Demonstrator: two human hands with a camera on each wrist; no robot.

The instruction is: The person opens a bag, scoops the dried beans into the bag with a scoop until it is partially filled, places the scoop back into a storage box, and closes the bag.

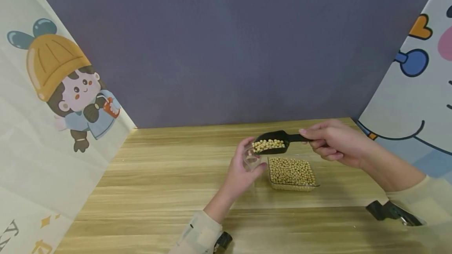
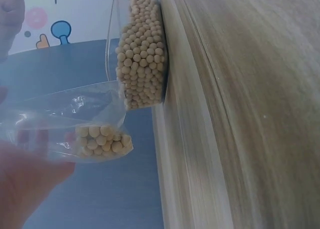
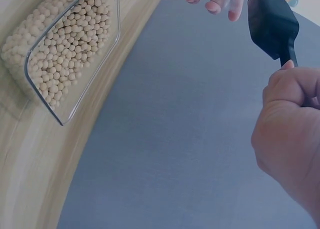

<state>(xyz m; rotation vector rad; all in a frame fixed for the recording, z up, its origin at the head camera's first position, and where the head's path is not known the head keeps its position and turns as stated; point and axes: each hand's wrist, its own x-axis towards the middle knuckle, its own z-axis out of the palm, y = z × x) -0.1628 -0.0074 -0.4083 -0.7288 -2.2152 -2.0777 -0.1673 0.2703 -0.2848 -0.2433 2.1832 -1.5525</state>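
Right hand (image 1: 328,142): fingers curled, pinching the handle of a black scoop (image 1: 284,138). Scoop is up off the surface (image 1: 169,167), long axis nearly level left to right in the head view, handle end to the right, mouth pointing left at the left hand (image 1: 241,171). Hollow side faces up, with a load of pale round beans (image 1: 268,145) in it

Left hand: fingers and thumb bent round a clear plastic bag (image 2: 85,104), mouth end up by the scoop lip. In the head view the lip overlaps the bag mouth; can't tell if they touch. Bag's long axis is roughly upright, bottom end pointing down toward the surface and hanging clear of it. Small batch of beans (image 2: 102,140) sits in that bottom end

Clear rectangular container (image 1: 294,185) stands on the surface just to the right of the left hand, nearer the person than the scoop in the head view, rim facing up, wider left to right. Holds a lot more of the same beans (image 1: 291,171)

Rest: wood-grain surface, blue-grey panel (image 1: 226,50) behind, cartoon-printed panels left (image 1: 21,148) and right (image 1: 409,101), light sleeves on both arms
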